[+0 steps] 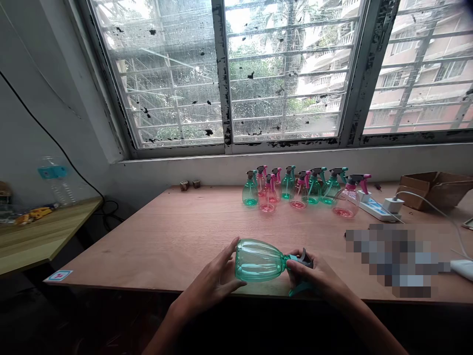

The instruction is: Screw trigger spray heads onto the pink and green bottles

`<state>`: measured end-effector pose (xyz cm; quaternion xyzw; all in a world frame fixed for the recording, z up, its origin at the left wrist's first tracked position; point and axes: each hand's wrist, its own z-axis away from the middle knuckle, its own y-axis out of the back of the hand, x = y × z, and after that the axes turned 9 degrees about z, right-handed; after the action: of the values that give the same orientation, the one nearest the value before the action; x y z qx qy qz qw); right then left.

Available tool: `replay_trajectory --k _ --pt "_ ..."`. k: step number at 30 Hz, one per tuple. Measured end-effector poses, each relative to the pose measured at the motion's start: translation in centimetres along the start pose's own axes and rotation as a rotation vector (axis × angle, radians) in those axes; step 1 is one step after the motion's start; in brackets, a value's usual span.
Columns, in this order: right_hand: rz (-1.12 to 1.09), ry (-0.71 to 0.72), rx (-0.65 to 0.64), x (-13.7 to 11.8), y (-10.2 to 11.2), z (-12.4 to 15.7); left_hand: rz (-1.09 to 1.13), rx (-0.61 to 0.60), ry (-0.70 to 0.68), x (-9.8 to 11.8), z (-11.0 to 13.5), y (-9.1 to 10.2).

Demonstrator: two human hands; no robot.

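Observation:
A clear green spray bottle (258, 260) lies on its side above the near edge of the wooden table (166, 236). My left hand (218, 276) cups the bottle's wide base, fingers wrapped round it. My right hand (314, 276) grips the neck and the grey-and-green trigger head (305, 259), whose lever points down toward me. At the back of the table stands a cluster of several green and pink spray bottles (299, 190), upright and apart from my hands.
A white power strip (375, 207) with a plugged cable lies right of the cluster. An open cardboard box (432, 190) sits at the far right. Two small brown blocks (189, 185) rest by the wall. A lower table (33, 231) with a water bottle stands left.

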<state>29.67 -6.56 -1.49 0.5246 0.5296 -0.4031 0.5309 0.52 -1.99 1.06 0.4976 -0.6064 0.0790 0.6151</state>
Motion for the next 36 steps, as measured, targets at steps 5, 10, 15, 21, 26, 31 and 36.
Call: replay_trajectory --k 5,10,15,21,26,31,36 --pt "-0.006 -0.001 0.001 -0.16 -0.03 0.10 0.025 0.011 0.040 -0.15 0.04 -0.09" --pt "-0.025 0.005 -0.007 -0.06 -0.06 0.18 0.003 0.027 0.016 -0.19 0.02 -0.07" --pt "-0.037 0.011 -0.017 0.10 -0.01 0.13 0.012 0.023 0.029 -0.42 0.03 -0.08" --pt "-0.044 0.011 -0.023 0.21 0.11 0.15 0.007 0.032 0.026 -0.38 -0.06 -0.17" --pt "-0.047 0.021 -0.026 0.34 0.16 0.08 -0.016 0.053 0.020 -0.07 0.02 -0.11" --pt "-0.036 0.026 -0.021 0.33 0.15 0.08 0.042 0.013 0.039 -0.22 0.09 -0.15" --pt "-0.040 0.035 -0.026 0.48 0.20 -0.09 0.024 0.051 0.042 -0.63 0.06 -0.30"
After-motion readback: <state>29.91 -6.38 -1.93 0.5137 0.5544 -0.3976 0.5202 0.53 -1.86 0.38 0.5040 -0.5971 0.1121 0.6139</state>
